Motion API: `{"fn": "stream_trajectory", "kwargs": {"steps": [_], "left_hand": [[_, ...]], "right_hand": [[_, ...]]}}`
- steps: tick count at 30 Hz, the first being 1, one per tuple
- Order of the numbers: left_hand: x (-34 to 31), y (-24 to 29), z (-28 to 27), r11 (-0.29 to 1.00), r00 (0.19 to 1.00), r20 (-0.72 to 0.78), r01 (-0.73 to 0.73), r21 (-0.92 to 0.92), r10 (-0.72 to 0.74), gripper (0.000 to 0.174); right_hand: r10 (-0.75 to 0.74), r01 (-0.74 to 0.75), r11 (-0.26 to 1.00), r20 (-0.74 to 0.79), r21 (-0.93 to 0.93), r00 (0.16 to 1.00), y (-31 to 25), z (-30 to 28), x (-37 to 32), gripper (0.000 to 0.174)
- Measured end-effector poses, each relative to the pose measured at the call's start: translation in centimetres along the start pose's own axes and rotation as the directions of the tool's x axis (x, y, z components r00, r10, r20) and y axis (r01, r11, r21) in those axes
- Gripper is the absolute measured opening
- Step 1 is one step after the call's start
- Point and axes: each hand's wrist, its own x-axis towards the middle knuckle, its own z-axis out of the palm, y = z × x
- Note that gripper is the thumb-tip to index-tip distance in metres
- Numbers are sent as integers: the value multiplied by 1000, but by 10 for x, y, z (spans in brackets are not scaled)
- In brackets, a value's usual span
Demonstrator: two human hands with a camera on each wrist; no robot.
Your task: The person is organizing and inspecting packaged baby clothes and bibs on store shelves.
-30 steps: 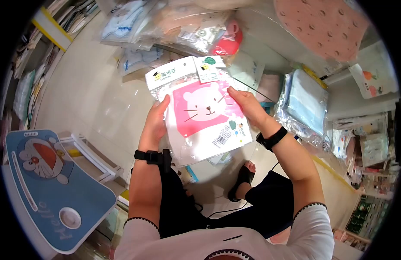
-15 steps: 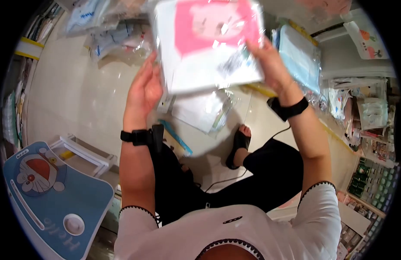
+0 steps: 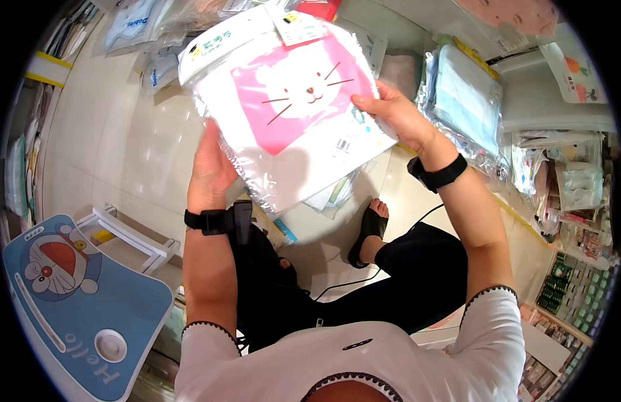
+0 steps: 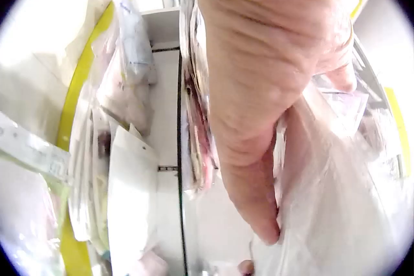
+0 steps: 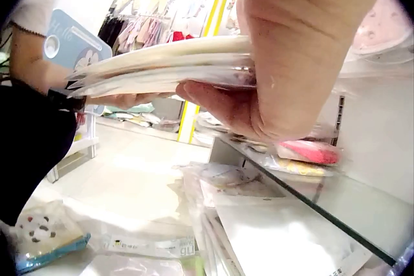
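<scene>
A flat clear-wrapped package (image 3: 290,127) with a pink panel and a white whiskered animal face is held tilted above the lap. In the right wrist view it appears as a layered stack (image 5: 155,69). My right hand (image 3: 407,120) pinches its right edge, thumb on top and fingers beneath. My left hand (image 3: 213,164) is at the left edge, the thumb beside the wrapper and the fingers extended underneath. The left wrist view shows the left hand (image 4: 265,69) against the clear plastic (image 4: 323,192); its fingers are partly hidden.
A blue table (image 3: 89,295) with a cartoon print stands at the left. Wrapped light-blue items (image 3: 468,97) lie on the right, by shelves of packaged goods (image 3: 582,177). More bagged items (image 3: 133,27) are at the upper left. Packages lie on the floor near the feet.
The package moved up toward the camera, then came partly back down, now tilted and farther left than at first. Both hands moved with it, and the left hand shifted lower along its edge.
</scene>
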Motion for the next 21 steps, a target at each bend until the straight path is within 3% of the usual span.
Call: {"fn": "stream_trajectory", "kwargs": {"steps": [1, 2, 3, 5, 6, 7, 8, 9, 10, 12, 13, 15, 18, 21], "left_hand": [[0, -1, 2, 983, 984, -176, 52, 176, -20, 59], [5, -4, 0, 954, 956, -292, 83, 287, 5, 43], [5, -3, -1, 961, 953, -299, 34, 274, 52, 41], [4, 8, -7, 965, 936, -316, -77, 250, 157, 37], [2, 13, -17, 967, 938, -287, -133, 219, 194, 37], [-2, 18, -28, 963, 936, -259, -192, 188, 237, 37], [-4, 21, -35, 931, 886, -329, -243, 273, 327, 38], [-9, 24, -38, 930, 872, -345, -273, 246, 347, 39], [-14, 26, -40, 926, 856, -361, -307, 219, 369, 39], [-19, 32, -37, 904, 817, -386, -374, 209, 428, 41], [-22, 34, -38, 897, 805, -396, -402, 185, 443, 40], [-30, 38, -41, 888, 785, -420, -439, 140, 455, 38], [-38, 41, -44, 899, 791, -431, -412, 149, 435, 39], [-43, 41, -45, 900, 792, -431, -404, 162, 433, 39]], "right_hand": [[2, -2, 1000, 13, 0, 1000, 4, 1, 2, 38], [-18, 17, 999, 61, 27, 998, 13, -1, 7, 39], [2, -4, 998, 26, 68, 1000, 19, 2, 6, 40], [110, -124, 912, 60, 391, 992, 39, 7, 6, 47], [105, -126, 919, 75, 373, 992, 51, 6, 5, 55], [163, -191, 949, 130, 249, 978, 93, -20, 21, 53], [217, -226, 966, -80, -128, 973, 118, -33, 24, 52], [185, -277, 754, -211, -596, 960, 146, -49, 35, 53], [5, -276, 518, -320, -809, 947, 196, -76, 46, 61], [95, -503, 261, -496, -824, 863, 184, -58, 40, 75], [147, -548, 180, -528, -817, 836, 185, -55, 42, 72], [100, -547, 40, -541, -836, 835, 203, -51, 45, 66], [67, -461, 197, -458, -865, 887, 236, -62, 51, 52], [48, -249, 529, -264, -812, 963, 249, -72, 57, 40]]}}
